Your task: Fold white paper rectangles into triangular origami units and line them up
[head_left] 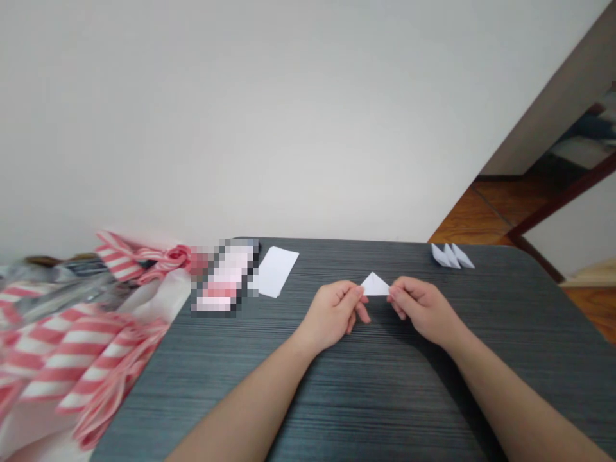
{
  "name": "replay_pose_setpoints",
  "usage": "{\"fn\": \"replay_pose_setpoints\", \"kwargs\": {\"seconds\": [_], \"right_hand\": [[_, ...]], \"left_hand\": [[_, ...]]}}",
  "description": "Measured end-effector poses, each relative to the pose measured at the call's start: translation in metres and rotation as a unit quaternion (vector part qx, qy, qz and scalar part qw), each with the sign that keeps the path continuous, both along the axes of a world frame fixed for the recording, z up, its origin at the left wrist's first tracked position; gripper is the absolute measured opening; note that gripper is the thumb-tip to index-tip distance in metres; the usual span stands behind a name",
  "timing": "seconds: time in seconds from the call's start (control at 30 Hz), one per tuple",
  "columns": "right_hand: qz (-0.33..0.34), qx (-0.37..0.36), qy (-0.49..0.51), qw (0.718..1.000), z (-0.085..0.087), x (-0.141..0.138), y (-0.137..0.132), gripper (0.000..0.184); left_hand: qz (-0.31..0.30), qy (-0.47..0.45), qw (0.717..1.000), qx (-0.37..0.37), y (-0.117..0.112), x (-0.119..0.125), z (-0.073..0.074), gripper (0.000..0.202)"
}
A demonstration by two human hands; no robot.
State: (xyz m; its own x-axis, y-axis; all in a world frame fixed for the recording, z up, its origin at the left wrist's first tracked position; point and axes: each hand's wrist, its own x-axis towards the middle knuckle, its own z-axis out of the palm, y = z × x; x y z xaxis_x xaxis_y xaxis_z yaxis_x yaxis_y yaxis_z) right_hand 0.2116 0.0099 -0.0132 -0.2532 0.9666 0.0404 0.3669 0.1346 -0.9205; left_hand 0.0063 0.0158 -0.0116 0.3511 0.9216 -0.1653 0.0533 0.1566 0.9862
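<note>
Between my two hands is a small triangle of folded white paper (pixel 373 284), its peak pointing away from me and a faint crease running down from it. My left hand (pixel 335 312) pinches the left corner between thumb and forefinger, with the other fingers loosely curled below. At the opposite corner, my right hand (pixel 422 309) grips the paper in the same kind of pinch. Several folded white paper pieces (pixel 452 256) with pointed tips stand close together at the back right. A stack of white paper sheets (pixel 276 272) lies at the back left.
A pixelated, phone-like object (pixel 225 276) lies left of the paper stack. The dark wood-grain table (pixel 298 410) meets a pale wall (pixel 308 128) at its far edge. Red-and-white striped cloth (pixel 81 346) is heaped beside the table's left edge. Wooden flooring (pixel 486 212) shows at right.
</note>
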Motion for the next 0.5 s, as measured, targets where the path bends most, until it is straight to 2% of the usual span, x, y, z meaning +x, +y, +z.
{"fn": "replay_pose_setpoints", "kwargs": {"seconds": [0.23, 0.5], "right_hand": [[-0.018, 0.011, 0.000, 1.000, 0.0007, 0.0000, -0.0008, 0.027], [-0.019, -0.003, 0.023, 1.000, -0.0013, 0.0024, -0.0009, 0.029]], "left_hand": [[0.012, 0.009, 1.000, 0.022, 0.0013, -0.0032, -0.0036, 0.032], [-0.012, 0.001, 1.000, 0.025, -0.0016, -0.0017, 0.0039, 0.032]]}}
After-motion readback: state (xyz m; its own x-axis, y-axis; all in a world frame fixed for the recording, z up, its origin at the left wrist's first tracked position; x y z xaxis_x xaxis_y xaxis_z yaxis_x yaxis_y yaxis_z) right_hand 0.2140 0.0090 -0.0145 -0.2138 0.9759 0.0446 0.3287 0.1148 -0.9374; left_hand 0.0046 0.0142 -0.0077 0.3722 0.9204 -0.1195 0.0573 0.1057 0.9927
